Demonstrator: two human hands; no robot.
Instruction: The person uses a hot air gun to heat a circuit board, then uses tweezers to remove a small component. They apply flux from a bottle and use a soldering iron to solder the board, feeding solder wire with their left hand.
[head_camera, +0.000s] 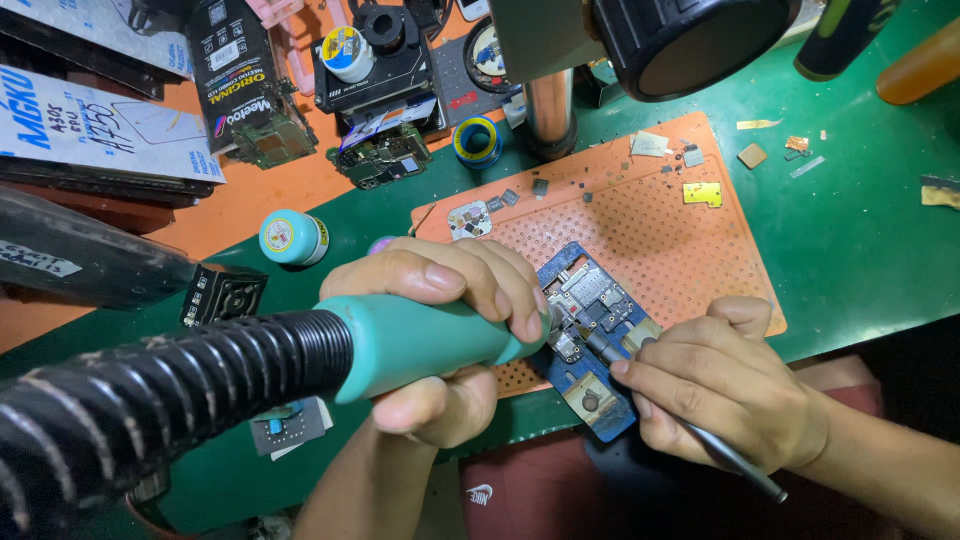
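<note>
Heating calls for steadiness: left hand (440, 330) clenched on the teal hot-air handle (420, 345), nozzle at the circuit board's (590, 330) nine o'clock; right hand (720, 385) grasping tweezers (700, 440), tip touching its centre.

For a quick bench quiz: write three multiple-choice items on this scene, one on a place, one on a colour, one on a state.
1. Where does the blue circuit board lie?
A. on the orange perforated mat
B. on bare green table
C. in a drawer

2. What colour is the handle of the hot-air tool?
A. red
B. teal
C. white

3. What is the right hand doing?
A. resting open
B. pinching a thin metal tool
C. lifting a bottle

Answers: 1 A, the board sits on the mat's near edge; 2 B, the grip in the left hand is teal; 3 B, the fingers close around the tool, its tip at the board.
</note>
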